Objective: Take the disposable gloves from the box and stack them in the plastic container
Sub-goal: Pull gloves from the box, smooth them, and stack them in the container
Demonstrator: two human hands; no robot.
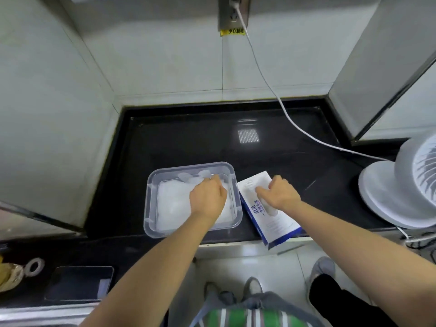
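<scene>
While I watch from my remote station, the left hand (207,199) lies inside the plastic container (151,182), its fingers curled down and gripping the top of the white gloves (169,201) piled under the palm. Just right of this grip, outside the container wall, the right hand (278,194) rests on the far end of the blue and white box (271,223) with bent fingers; I cannot tell if they pinch something. Container and box lie just beside each other on the black counter (188,142), the box reaching over its near edge. Farther right of the hands stands 1 white fan (401,190), and a white cable (283,114) runs from beside it, behind the hands, up to the wall socket (233,15).
</scene>
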